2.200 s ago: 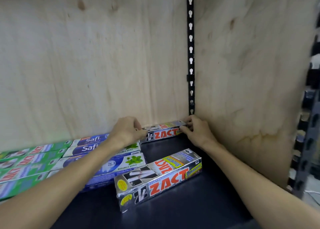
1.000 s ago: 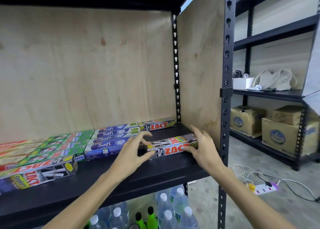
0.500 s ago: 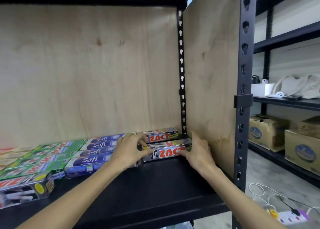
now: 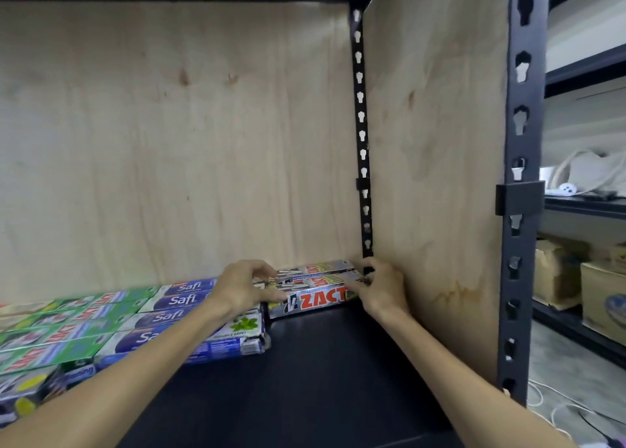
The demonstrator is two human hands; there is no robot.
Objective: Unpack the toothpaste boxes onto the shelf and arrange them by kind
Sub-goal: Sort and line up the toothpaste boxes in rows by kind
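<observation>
Two hands grip the front ZACT box (image 4: 316, 298); left hand (image 4: 242, 286) curls over one end, right hand (image 4: 382, 286) over the other. It lies between them, against the rear ZACT box (image 4: 315, 267).

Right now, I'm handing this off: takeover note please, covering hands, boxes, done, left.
Left hand grips the front ZACT box at its left end, right hand at its right end.
It lies on the shelf in the right corner, directly before a second ZACT box.
Done: Safi boxes grouped left of them, green boxes further left.
Left: release; a silver box at the far-left front probably belongs with the ZACT pair.
</observation>
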